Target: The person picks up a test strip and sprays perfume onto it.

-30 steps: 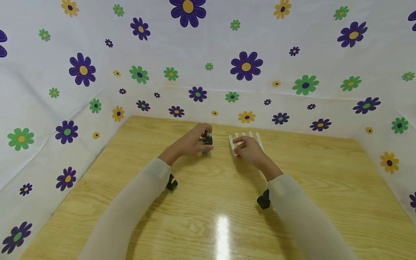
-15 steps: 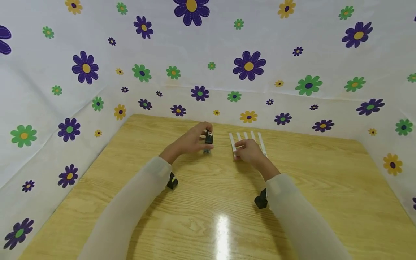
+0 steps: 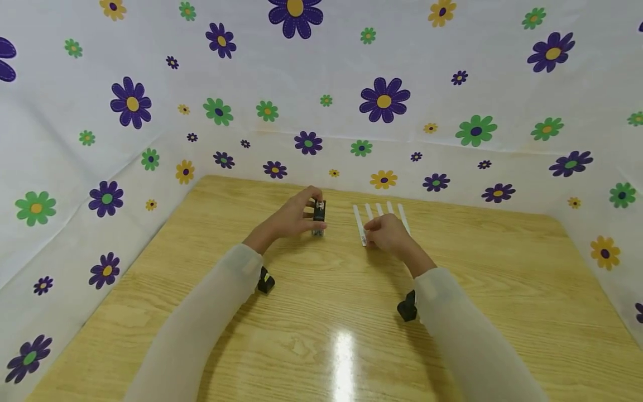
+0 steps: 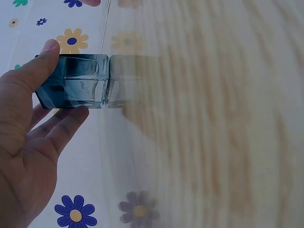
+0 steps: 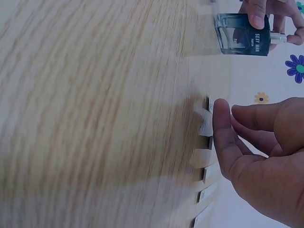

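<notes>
A small perfume bottle (image 3: 319,211) of dark teal glass stands upright on the wooden table, its base meeting its own reflection in the left wrist view. My left hand (image 3: 290,219) grips it from the side, thumb on one face and a finger up by the spray top. White lettering reading "SEXY MAN" marks the bottle (image 5: 244,35) in the right wrist view. Right of it, several narrow white strips (image 3: 359,223) lie side by side. Over their near ends hovers my right hand (image 3: 392,233), fingers loosely bent, a gap between thumb and forefinger, nothing held.
The wooden table (image 3: 321,301) reaches back to a white flower-print cloth (image 3: 321,123) that surrounds it at the back and sides. A dark wrist-worn camera shows at each sleeve, the left one (image 3: 266,281) and the right one (image 3: 407,307).
My right fingers have drawn back from across the leftmost strip, leaving it fully visible; the strips look straighter. The left hand keeps its hold on the bottle, which shows more plainly now.
</notes>
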Demonstrator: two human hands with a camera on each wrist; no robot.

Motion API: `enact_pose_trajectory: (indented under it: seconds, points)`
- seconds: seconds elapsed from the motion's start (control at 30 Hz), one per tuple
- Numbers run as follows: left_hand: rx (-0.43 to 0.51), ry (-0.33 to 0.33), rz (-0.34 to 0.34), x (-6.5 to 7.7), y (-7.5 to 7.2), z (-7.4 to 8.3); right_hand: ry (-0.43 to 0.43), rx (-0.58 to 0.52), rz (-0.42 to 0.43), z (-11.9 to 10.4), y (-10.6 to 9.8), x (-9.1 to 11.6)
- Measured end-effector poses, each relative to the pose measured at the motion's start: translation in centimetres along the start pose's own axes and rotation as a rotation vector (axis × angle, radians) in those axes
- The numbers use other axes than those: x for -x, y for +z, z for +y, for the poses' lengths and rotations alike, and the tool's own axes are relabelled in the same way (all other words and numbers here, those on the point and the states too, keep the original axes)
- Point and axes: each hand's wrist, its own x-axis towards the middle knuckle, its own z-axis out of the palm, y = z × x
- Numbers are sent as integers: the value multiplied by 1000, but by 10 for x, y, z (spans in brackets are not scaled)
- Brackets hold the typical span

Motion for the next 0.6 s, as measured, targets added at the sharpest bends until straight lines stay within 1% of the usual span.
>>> enact_pose_trajectory:
  seconds: [0.1,0.23,0.37,0.5,0.6]
  points:
    - [5,5,4,0,0,0,-23,45,-4,1,-3,2]
    - [22,4,5,-1,1,-2,-53,75,-21,2,-8,4]
    - [26,-8,8,0,0,-2,-77,79,-27,2,-14,7]
    - [-3,-30,5,2,0,-1,-99,62,-24,0,-22,13]
    - [-36,-44,1,4,-1,0,-120,70,-20,0,-29,21]
